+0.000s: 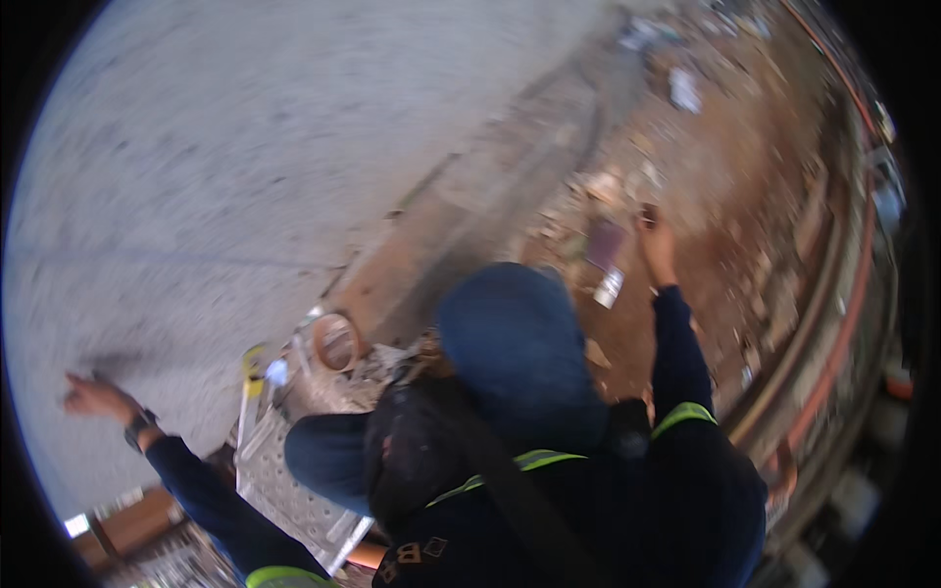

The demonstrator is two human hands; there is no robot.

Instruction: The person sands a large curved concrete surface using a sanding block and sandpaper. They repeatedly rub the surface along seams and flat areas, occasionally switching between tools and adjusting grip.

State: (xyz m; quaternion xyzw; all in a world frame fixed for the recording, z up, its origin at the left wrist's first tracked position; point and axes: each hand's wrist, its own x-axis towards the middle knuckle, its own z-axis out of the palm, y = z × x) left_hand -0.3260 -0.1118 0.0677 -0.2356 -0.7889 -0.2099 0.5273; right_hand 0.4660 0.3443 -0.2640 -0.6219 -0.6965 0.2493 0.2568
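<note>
At the far left, my left hand (98,398), with a dark watch (140,423) on its wrist, reaches out over the pale grey wall or slab (225,176). Its fingers look partly stretched, with nothing visible in them; blur hides whether they touch the surface. My right hand (661,247) is at the right of centre, above the brown dirt ground. Its fingers are closed round a small dark roundish thing (648,217), too smeared to name. Close beside that hand, a flat purplish piece (605,243) and a small white piece (609,287) lie on the ground.
A perforated metal platform (294,461) stands by my knee, with a roll of brownish tape (336,342) and a yellow-and-black tool (254,370) at its far end. Rubble and litter (684,90) cover the ground. An orange pipe or hose (833,363) runs along the right.
</note>
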